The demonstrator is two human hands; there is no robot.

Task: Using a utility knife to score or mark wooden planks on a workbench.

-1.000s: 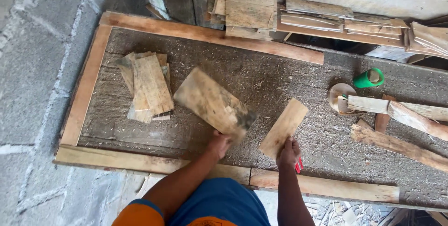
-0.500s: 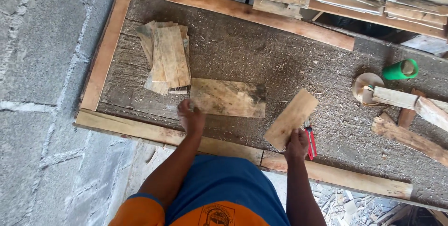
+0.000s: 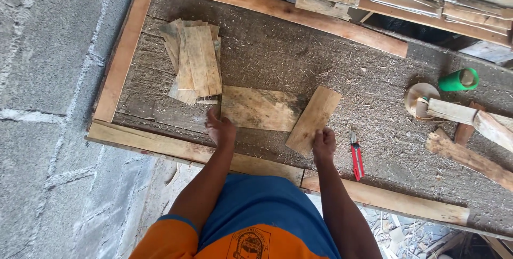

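Wide flat weathered wood sheet [image 3: 262,108] lies flat on the rough grey-brown worktable [image 3: 278,56], near its front edge. Left hand [image 3: 220,128] rests at the sheet's left end, fingers down on it, not clamped. Right hand [image 3: 324,144] grips the near end of a narrower pale wood strip [image 3: 313,120], angled, upper end beside the sheet. Stack of thin wood pieces [image 3: 195,61] just left-rear. Red utility knife [image 3: 356,156] right of right hand. Green cylinder [image 3: 458,79] far right.
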